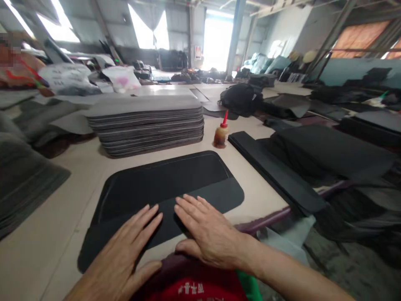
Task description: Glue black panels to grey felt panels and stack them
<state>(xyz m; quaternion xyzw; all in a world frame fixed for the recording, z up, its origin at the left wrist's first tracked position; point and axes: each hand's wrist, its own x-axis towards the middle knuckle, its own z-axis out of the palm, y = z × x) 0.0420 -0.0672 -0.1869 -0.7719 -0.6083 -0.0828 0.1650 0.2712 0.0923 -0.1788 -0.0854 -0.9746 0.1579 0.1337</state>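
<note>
1. At the far left edge of your view lies a heap of dark grey fabric sheets point(25, 179), well apart from your hands.
2. Your left hand point(125, 255) lies flat, palm down and fingers spread, on the near strip of the flat black rounded-corner panel point(169, 184). It grips nothing; it only presses on the surface.
3. That black panel rests on the pale beige worktable point(62, 200), directly in front of you. Its near edge runs under both your palms, and the rest of it stretches away from your fingertips toward the far side of the table.
4. Behind the panel, further from you, stands a tall stack of grey rounded-corner sheets point(147, 123), clear of the panel and of your hands.
5. Your right hand point(206, 234) also lies open and flat on the panel's near strip, just beside your left hand; the fingertips of the two almost meet. It holds nothing either.
6. Beyond and to the right of the panel stands a small amber squeeze bottle with a red nozzle point(221, 133), near the panel's far right corner but not touching it.
7. Right of the bottle, a long black strip of sheet material point(275, 171) runs along the table's right edge, with piles of dark fabric point(328, 154) beside it.
</note>
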